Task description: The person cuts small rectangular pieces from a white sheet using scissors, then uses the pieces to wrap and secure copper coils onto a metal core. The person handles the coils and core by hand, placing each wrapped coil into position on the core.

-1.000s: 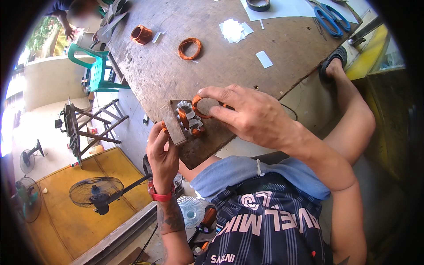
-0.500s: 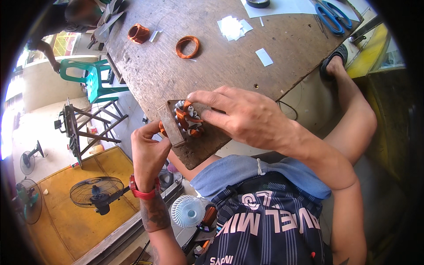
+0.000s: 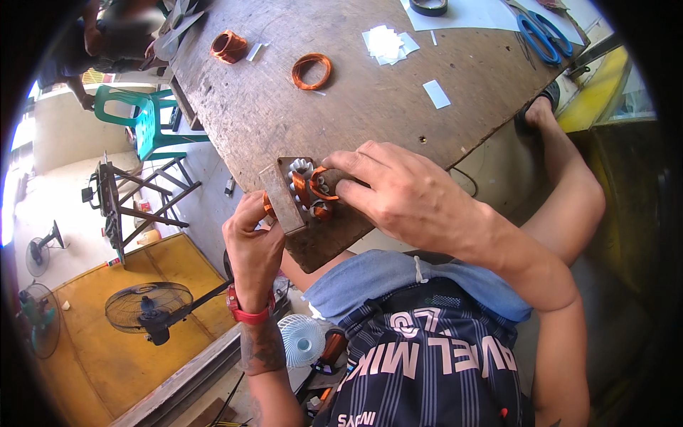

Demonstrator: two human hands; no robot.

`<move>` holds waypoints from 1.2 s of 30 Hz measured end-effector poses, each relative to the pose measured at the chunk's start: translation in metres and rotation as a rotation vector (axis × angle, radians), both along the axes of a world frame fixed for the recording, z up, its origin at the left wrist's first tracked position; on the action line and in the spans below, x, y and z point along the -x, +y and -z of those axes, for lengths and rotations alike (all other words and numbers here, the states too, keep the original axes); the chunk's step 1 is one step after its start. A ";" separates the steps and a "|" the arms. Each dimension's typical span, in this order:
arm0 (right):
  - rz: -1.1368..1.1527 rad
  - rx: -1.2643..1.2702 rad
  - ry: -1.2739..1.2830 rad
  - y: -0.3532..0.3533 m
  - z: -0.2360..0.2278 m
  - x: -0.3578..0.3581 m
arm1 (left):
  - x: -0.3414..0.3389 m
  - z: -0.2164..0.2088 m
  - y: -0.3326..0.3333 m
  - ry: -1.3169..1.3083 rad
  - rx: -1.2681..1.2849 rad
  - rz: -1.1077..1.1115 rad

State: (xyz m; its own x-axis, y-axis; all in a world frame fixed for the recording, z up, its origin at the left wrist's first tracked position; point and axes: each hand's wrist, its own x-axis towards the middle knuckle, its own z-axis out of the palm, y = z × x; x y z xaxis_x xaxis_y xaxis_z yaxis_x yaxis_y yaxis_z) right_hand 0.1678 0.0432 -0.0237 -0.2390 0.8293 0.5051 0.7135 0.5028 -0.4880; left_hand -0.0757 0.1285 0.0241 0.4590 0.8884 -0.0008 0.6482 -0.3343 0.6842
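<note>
Left hand (image 3: 250,245) curling its fingers around the flat grey edge of a small motor stator (image 3: 302,193) at the rough wooden table (image 3: 370,99) corner, glossy copper windings showing (centre half hidden), right hand (image 3: 402,192) pinching a winding.

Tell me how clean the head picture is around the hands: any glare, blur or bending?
Head view: daylight is even on the wooden table, no strong glare. The right hand and left hand on the copper coil block are sharp. Fisheye bends the table edges toward the rim, corners are black, and a person at the upper left is blurred.
</note>
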 end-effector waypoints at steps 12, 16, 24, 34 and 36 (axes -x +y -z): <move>-0.070 0.022 -0.085 0.014 -0.009 0.002 | 0.004 0.036 -0.012 -0.265 -0.110 -0.009; -0.096 0.031 -0.115 0.020 -0.009 0.001 | 0.008 0.030 -0.005 -0.119 -0.189 0.155; -0.115 -0.055 -0.048 0.026 0.003 -0.006 | 0.025 0.010 0.017 0.082 -0.087 0.475; -0.141 0.062 0.053 0.025 0.005 -0.017 | 0.030 0.039 0.015 0.124 -0.328 0.452; -0.133 0.126 0.033 0.025 0.003 -0.019 | 0.030 0.037 0.016 0.154 -0.417 0.486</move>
State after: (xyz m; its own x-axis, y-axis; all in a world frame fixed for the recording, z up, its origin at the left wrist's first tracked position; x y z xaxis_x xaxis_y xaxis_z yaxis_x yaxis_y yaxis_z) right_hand 0.1866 0.0682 -0.0269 -0.3362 0.8485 0.4087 0.6273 0.5255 -0.5748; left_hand -0.1056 0.1446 -0.0132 0.8301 0.5200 0.2011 0.4368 -0.8307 0.3452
